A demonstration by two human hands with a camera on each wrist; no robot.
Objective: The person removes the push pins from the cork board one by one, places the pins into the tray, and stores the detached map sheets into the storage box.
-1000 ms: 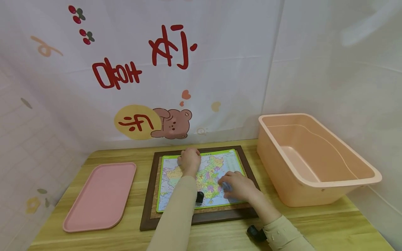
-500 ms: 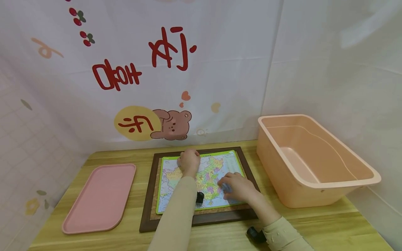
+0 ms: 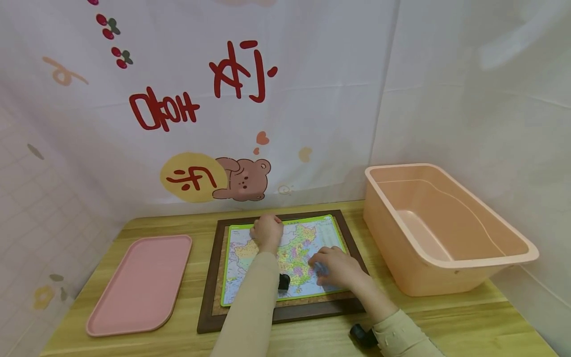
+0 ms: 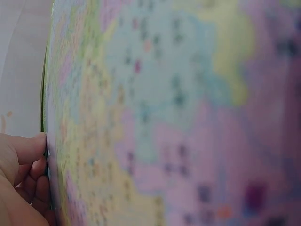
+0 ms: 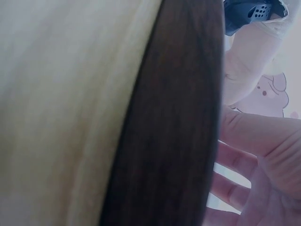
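A colourful map sheet (image 3: 296,253) with a green border lies on a cork board in a dark brown frame (image 3: 312,311). At the map's top edge, my left hand (image 3: 269,232) has its fingers curled. In the left wrist view, the thumb (image 4: 34,145) touches the map's edge, with the other fingers bent below it. My right hand (image 3: 336,267) rests over the map's right part, its fingertips toward the blue sea area. The right wrist view shows gaps between its fingers (image 5: 230,188); what the fingertips touch is hidden there.
Left of the frame lies a pink tray (image 3: 140,285). A deep peach-coloured tub (image 3: 415,277) stands close on the right. All rest on a wooden table (image 3: 318,339), with a printed white cloth (image 3: 321,119) hanging behind. Black wrist devices (image 3: 363,336) sit by the forearms.
Both hands stay in the same places on the map. The whole scene has shifted slightly downward in the head view.
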